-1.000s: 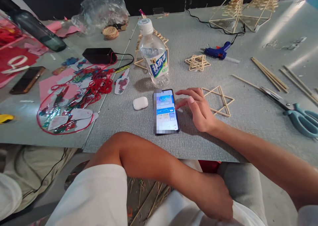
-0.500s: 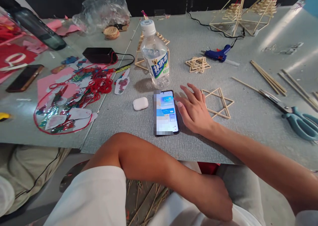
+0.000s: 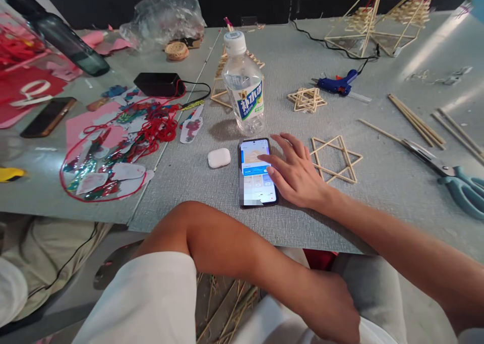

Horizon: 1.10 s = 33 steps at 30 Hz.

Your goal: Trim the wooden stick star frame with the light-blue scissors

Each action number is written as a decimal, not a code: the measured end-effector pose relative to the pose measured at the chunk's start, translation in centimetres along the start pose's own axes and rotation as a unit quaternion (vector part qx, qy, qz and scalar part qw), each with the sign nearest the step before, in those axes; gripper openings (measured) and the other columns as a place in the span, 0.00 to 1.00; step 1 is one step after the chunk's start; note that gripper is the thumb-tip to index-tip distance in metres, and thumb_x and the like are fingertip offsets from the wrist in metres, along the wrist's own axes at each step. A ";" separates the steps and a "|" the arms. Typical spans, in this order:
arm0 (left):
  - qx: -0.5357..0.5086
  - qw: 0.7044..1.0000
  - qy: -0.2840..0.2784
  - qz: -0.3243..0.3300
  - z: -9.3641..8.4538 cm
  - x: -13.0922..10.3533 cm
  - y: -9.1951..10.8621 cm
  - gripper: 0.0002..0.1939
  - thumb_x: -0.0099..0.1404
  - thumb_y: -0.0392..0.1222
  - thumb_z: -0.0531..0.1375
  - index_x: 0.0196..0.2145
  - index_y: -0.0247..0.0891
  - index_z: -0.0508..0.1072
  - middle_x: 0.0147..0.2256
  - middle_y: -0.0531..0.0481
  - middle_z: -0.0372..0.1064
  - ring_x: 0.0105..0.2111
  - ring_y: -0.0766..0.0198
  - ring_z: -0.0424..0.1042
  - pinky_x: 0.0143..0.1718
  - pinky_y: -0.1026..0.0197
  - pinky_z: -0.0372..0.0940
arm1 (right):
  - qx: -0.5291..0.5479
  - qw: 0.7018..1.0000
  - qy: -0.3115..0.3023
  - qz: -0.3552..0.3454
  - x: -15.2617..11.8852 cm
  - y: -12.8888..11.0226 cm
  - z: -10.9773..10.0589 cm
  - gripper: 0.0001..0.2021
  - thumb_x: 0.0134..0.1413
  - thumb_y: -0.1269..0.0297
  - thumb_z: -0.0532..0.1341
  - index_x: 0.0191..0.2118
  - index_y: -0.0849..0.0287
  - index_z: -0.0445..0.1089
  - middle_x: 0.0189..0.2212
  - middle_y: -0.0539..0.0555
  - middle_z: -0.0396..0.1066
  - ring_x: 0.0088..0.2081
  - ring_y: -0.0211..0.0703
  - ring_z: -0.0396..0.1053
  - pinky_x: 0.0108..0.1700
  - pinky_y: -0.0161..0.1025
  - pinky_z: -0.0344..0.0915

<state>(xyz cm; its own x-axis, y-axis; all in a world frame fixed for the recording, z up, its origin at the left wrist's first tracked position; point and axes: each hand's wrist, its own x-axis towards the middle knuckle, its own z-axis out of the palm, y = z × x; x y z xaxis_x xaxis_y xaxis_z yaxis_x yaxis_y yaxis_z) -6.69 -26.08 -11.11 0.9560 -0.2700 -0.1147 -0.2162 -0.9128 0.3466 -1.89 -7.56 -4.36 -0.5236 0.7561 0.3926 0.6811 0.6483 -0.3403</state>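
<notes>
A smartphone (image 3: pixel 260 192) with a lit screen lies flat on the table. My right hand (image 3: pixel 298 170) is over its right edge, fingers apart, with the index fingertip at the screen; it grips nothing. Beyond the hand lies a six-pointed star of thin wooden sticks (image 3: pixel 350 168). My left forearm crosses in front of me below the table edge. The back of my left hand (image 3: pixel 333 308) shows over my lap, its fingers hidden. Left of the phone sits a white earbud case (image 3: pixel 219 158). Behind the phone stands a clear plastic bottle (image 3: pixel 247 81).
At the right are scissors (image 3: pixel 448 171), wooden sticks (image 3: pixel 416 119) and a blue glue gun (image 3: pixel 338 84). A smaller layered star (image 3: pixel 307 100) lies near it. Red cord (image 3: pixel 161 132) and paper cut-outs (image 3: pixel 128 171) cover the left side, beside a black box (image 3: pixel 159 84) and another phone (image 3: pixel 49 117).
My right index finger has moved left, from the phone's edge onto the screen. The screen's content has changed. The whole view has shifted slightly; my left arm stays put.
</notes>
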 end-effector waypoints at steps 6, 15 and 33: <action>-0.007 1.000 -0.011 0.004 -0.4 -0.2 -0.3 0.09 0.75 0.39 0.67 0.39 0.52 0.86 0.36 0.58 0.83 0.33 0.64 0.80 0.20 0.54 0.63 | -0.012 0.999 0.038 0.018 -0.3 0.1 -0.1 0.26 0.85 0.53 0.47 0.60 0.56 0.81 0.76 0.63 0.65 0.78 0.69 0.55 0.75 0.69 0.59; -0.020 1.000 -0.017 0.006 -0.8 -0.4 -0.3 0.09 0.74 0.37 0.68 0.37 0.52 0.85 0.36 0.59 0.84 0.34 0.63 0.81 0.20 0.54 0.63 | -0.014 0.999 0.028 0.017 -0.1 0.1 0.1 0.25 0.84 0.52 0.47 0.64 0.56 0.78 0.77 0.65 0.62 0.78 0.69 0.54 0.75 0.70 0.58; -0.001 1.000 0.026 0.012 -0.5 -1.4 -0.1 0.14 0.76 0.37 0.66 0.31 0.48 0.83 0.32 0.55 0.80 0.31 0.62 0.79 0.20 0.54 0.59 | 0.011 1.000 -0.018 -0.021 0.4 -0.2 0.3 0.30 0.85 0.47 0.46 0.68 0.59 0.77 0.80 0.71 0.56 0.81 0.71 0.50 0.75 0.70 0.59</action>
<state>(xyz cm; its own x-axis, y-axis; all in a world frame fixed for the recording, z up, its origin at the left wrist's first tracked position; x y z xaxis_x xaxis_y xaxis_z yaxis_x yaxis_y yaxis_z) -7.92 -25.45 -10.49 0.9596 -0.2755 -0.0570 -0.2393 -0.9057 0.3500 -2.43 -7.40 -4.39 -0.5705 0.7302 0.3759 0.6469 0.6815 -0.3421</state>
